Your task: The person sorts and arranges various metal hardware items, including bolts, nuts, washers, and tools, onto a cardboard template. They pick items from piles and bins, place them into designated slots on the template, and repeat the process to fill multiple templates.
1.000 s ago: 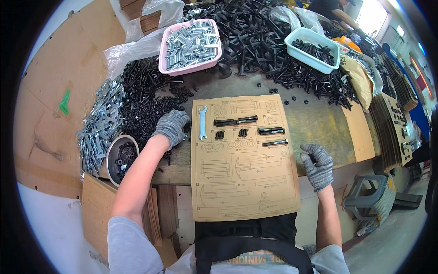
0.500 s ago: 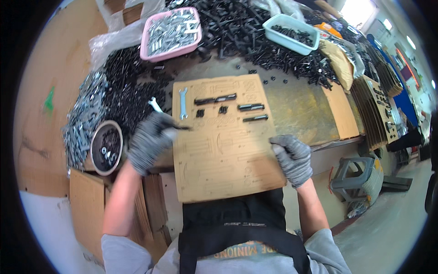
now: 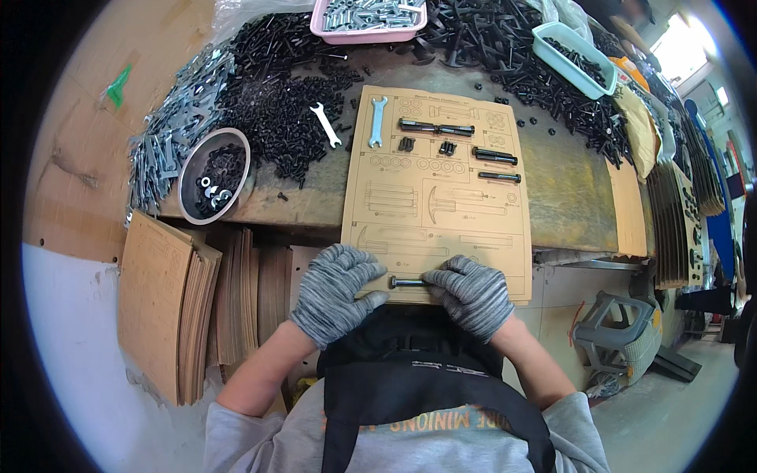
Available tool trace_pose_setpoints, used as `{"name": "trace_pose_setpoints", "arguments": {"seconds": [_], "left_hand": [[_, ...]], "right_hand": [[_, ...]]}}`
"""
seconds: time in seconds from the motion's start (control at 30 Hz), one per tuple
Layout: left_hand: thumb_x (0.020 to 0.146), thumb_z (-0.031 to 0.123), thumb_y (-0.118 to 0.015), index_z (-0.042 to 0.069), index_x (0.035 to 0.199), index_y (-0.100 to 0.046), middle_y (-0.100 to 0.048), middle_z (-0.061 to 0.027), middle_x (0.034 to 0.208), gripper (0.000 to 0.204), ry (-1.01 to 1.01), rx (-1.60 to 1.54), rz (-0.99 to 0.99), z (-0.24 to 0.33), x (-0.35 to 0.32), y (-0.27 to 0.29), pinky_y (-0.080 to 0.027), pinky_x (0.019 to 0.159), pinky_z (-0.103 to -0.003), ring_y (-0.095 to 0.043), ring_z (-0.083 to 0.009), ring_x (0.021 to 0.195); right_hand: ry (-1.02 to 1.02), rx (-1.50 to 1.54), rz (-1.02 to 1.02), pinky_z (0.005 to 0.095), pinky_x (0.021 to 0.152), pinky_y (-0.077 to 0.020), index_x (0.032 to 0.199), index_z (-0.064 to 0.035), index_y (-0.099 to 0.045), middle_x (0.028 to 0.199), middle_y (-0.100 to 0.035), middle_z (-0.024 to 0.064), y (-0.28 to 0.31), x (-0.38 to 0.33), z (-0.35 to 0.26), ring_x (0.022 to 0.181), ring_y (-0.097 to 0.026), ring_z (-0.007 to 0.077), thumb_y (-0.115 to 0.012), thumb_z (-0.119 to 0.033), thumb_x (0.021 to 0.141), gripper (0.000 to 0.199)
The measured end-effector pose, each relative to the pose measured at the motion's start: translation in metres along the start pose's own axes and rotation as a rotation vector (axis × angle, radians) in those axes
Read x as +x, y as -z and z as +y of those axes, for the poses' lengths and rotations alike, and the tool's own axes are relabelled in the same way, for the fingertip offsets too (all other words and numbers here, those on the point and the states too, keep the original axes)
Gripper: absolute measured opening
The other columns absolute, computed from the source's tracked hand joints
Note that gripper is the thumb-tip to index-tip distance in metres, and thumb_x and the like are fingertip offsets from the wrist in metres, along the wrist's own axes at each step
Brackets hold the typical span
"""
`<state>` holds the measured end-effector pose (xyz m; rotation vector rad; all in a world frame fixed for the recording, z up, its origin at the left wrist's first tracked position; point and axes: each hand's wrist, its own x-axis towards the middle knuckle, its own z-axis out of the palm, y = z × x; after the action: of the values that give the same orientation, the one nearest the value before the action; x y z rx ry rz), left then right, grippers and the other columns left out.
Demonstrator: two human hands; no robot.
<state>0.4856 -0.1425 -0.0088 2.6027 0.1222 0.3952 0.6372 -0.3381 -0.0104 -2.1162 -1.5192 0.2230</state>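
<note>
A printed cardboard sheet (image 3: 378, 260) lies partly on the table, its near end reaching over my lap. Low on it, a dark bolt (image 3: 406, 282) lies crosswise, head to the left. My gloved right hand (image 3: 473, 293) pinches the bolt's right end. Beside the head, my gloved left hand (image 3: 335, 290) has its thumb and fingers apart, just short of the bolt. Farther up the sheet rest a silver wrench (image 3: 378, 122), a long pair of black bolts (image 3: 436, 128), small black screws (image 3: 406, 144) and more black bolts (image 3: 495, 156).
Left of the sheet, another wrench (image 3: 325, 124) lies by heaped black screws (image 3: 272, 102). A metal bowl (image 3: 186, 175) holds washers. At the back stand a pink basin (image 3: 371, 36) and a pale blue basin (image 3: 552, 59). Cardboard sheets (image 3: 154, 292) stack below left; a grey stool (image 3: 603, 323) stands right.
My left hand has come from beside the wrenches down to the sheet's near end. My right hand has moved in from the right edge onto the bolt. The whole view has shifted.
</note>
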Motion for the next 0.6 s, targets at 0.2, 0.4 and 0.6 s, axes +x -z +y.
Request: {"name": "trace_pose_setpoints", "arguments": {"seconds": [0.2,0.4,0.6], "left_hand": [[0.066,0.030,-0.079,0.010,0.099,-0.068,-0.063,-0.0080,0.094,0.040,0.027,0.043,-0.057,0.007,0.006,0.000,-0.047,0.083,-0.037,-0.058,-0.0269,0.090],[0.075,0.029,-0.075,0.009,0.109,-0.065,-0.066,-0.0075,0.101,0.041,-0.166,-0.532,-0.168,0.067,0.078,0.098,-0.050,0.080,-0.034,-0.063,-0.0236,0.091],[0.088,0.018,-0.054,0.008,0.108,-0.060,-0.065,-0.0081,0.094,0.024,-0.953,-0.758,-0.208,0.141,0.136,0.083,-0.053,0.071,-0.036,-0.065,-0.0233,0.085]], "right_hand": [[0.031,-0.069,-0.027,0.0373,0.062,-0.0508,0.097,-0.0127,-0.070,0.084,-0.063,0.0079,0.003,0.003,-0.002,0.075,-0.062,0.0264,-0.070,-0.019,0.076,0.021],[-0.109,0.225,0.086,0.0366,0.069,-0.0525,0.104,-0.0101,-0.067,0.089,-0.064,0.0111,0.041,0.026,0.013,0.079,-0.063,0.0286,-0.069,-0.025,0.080,0.028],[0.025,0.098,0.238,0.0341,0.065,-0.0520,0.099,-0.0074,-0.068,0.086,-0.064,0.0123,0.086,0.122,0.047,0.069,-0.063,0.0261,-0.068,-0.014,0.080,0.020]]}}
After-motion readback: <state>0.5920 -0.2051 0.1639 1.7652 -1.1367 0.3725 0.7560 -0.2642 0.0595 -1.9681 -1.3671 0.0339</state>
